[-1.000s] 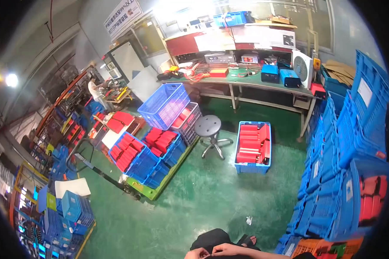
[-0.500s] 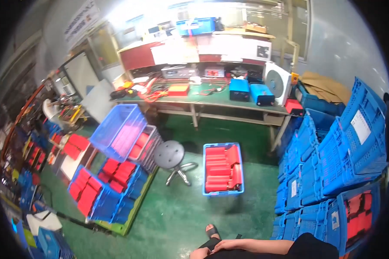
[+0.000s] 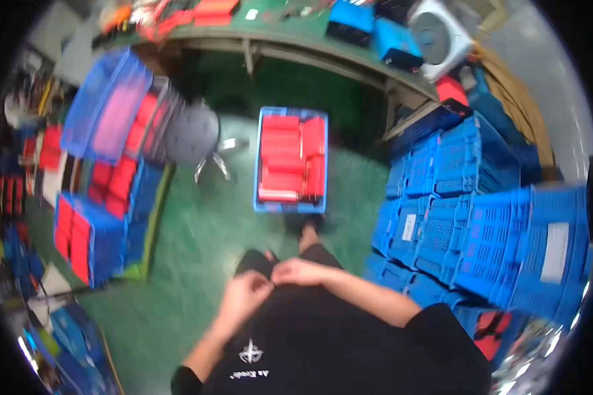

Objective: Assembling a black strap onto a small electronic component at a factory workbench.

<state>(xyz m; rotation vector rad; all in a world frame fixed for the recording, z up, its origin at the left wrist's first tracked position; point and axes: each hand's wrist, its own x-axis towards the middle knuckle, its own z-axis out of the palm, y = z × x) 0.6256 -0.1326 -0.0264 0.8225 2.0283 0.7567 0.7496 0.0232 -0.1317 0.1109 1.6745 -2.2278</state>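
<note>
Close together in front of my waist are my left hand (image 3: 247, 291) and my right hand (image 3: 298, 272), at the lower edge of my black shirt (image 3: 336, 336). Their fingers are curled in and nearly meet; whatever may be between them is too small and blurred to make out. Beyond them on the green floor, a blue crate (image 3: 290, 208) holds several red wrapped blocks (image 3: 283, 145). My hands are apart from that crate.
At left, blue crates (image 3: 105, 247) of red blocks stand beside a grey round stool (image 3: 191, 133). Blue crates (image 3: 448, 224) are stacked at right. Across the back runs a green workbench (image 3: 296, 29) with blue boxes (image 3: 397, 45) and a white fan-like unit (image 3: 435, 39).
My view has tipped down and shifted, so the floor crate appears higher and further left. Both hands and my shirt now show fully; before, the hands were partly cut off at the lower edge.
</note>
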